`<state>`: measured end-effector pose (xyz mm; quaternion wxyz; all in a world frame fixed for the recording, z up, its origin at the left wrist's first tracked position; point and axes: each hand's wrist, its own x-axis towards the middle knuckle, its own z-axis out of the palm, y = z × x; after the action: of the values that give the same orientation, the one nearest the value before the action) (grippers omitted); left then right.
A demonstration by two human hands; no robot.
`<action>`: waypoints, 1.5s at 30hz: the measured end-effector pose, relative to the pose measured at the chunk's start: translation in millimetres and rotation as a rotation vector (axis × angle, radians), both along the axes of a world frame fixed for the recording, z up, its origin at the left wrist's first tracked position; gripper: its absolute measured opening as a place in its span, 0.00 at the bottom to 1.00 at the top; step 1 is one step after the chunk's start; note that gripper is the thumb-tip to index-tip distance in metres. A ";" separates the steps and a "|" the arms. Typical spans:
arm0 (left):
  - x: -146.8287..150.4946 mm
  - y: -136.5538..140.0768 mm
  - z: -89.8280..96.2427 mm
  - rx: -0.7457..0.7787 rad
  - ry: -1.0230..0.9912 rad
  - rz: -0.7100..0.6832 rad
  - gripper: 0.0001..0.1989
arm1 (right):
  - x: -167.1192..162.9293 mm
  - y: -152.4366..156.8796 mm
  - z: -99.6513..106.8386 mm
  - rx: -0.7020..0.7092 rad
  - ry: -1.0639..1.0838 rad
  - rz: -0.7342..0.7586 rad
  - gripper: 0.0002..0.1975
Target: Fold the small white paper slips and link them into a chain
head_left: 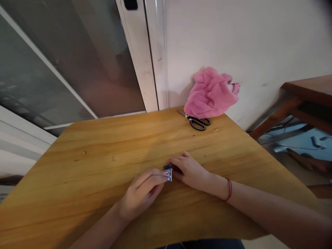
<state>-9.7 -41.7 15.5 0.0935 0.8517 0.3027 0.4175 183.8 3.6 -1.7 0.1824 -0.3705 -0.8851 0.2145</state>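
Both hands meet low over the wooden table (121, 141), near its middle. My left hand (141, 193) is closed, pinching a small white piece with blue lettering (169, 175) between thumb and fingertips. Right above that lies a small dark, layered piece (167, 166); whether the two are one thing I cannot tell. My right hand (193, 173), with a red cord at its wrist, curls its fingers against the right side of the dark piece. Its fingertips are partly hidden.
Black-handled scissors (197, 123) lie at the table's far right, their blades pointing left. Behind them a pink fluffy cloth (211, 93) rests against the white wall. A sliding glass door (77, 55) borders the back left, and another wooden table (311, 90) stands to the right.
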 end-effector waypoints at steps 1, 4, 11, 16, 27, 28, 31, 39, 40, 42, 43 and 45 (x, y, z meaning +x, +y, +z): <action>0.2 0.3 -0.1 0.007 -0.009 0.014 0.11 | -0.3 0.0 0.3 -0.002 -0.002 -0.001 0.07; -0.3 1.9 -2.6 -0.029 0.016 0.016 0.12 | -0.9 0.0 0.7 -0.013 0.008 -0.005 0.08; -1.8 1.9 -6.2 -0.054 0.082 -0.057 0.13 | 0.5 0.4 -0.8 -0.006 0.024 0.011 0.10; -0.5 1.6 -5.6 -0.061 0.077 -0.075 0.13 | 1.1 0.5 -0.8 -0.008 0.041 0.018 0.12; 0.0 1.8 -8.2 -0.033 0.083 -0.076 0.12 | 1.1 1.7 -2.5 -0.003 0.051 0.011 0.12; 0.3 2.3 -8.7 -0.033 0.079 -0.069 0.11 | 1.1 1.6 -2.3 -0.004 0.048 0.009 0.12; 1.3 4.4 -10.4 -0.071 0.079 -0.040 0.10 | 0.6 1.5 -1.8 -0.008 0.041 0.003 0.12; 3.9 7.4 -13.0 -0.069 0.062 0.088 0.09 | -1.2 0.8 -3.4 0.007 0.038 -0.002 0.10; 4.0 7.1 -12.7 -0.063 0.065 0.102 0.09 | -1.1 0.9 -3.1 0.008 0.036 -0.002 0.10; 3.9 6.3 -12.5 -0.076 0.071 0.096 0.10 | -1.0 1.2 -2.2 0.004 0.025 0.002 0.10; 3.6 6.0 -12.5 -0.092 0.071 0.087 0.11 | -0.9 1.4 -1.7 0.002 0.019 0.004 0.10; 2.8 6.0 -13.1 -0.130 0.062 0.076 0.13 | -0.8 1.6 -0.8 0.000 0.011 0.008 0.10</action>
<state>-6.9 -35.7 2.4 0.1231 0.8443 0.3640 0.3736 183.0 5.2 -2.5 0.1866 -0.3655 -0.8857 0.2171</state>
